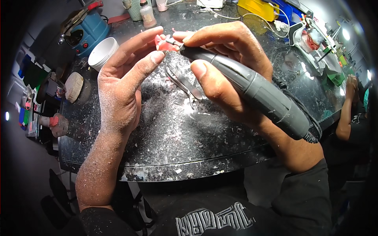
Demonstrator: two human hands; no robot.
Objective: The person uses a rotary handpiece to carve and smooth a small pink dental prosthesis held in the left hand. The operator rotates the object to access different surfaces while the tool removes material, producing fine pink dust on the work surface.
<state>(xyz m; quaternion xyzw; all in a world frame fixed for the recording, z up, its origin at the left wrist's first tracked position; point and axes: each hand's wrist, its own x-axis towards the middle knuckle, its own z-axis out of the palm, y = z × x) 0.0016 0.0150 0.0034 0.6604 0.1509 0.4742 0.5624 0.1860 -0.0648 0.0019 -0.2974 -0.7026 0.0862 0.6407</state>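
Dusted with pale powder, my left hand point(122, 78) is closed, its thumb and fingertips pinching a small pink denture-like piece point(167, 46). Wrapped around a thick black rotary handpiece point(252, 84) is my right hand point(246, 43), with the thumb below the body and the fingers above. The tool's slim grey tip point(171, 40) is at the pink piece; contact is too small to tell. Fingers of both hands partly hide the piece. Below it, a curved metal hand tool point(181, 81) lies on the dark worktop point(157, 149).
White shavings cover much of the worktop. A white cup point(103, 54) and blue machine point(88, 33) stand at left, near a pale round block point(74, 87). A bottle point(147, 15) and yellow bin point(258, 9) are at the back. Another person's arm point(346, 110) shows at far right.
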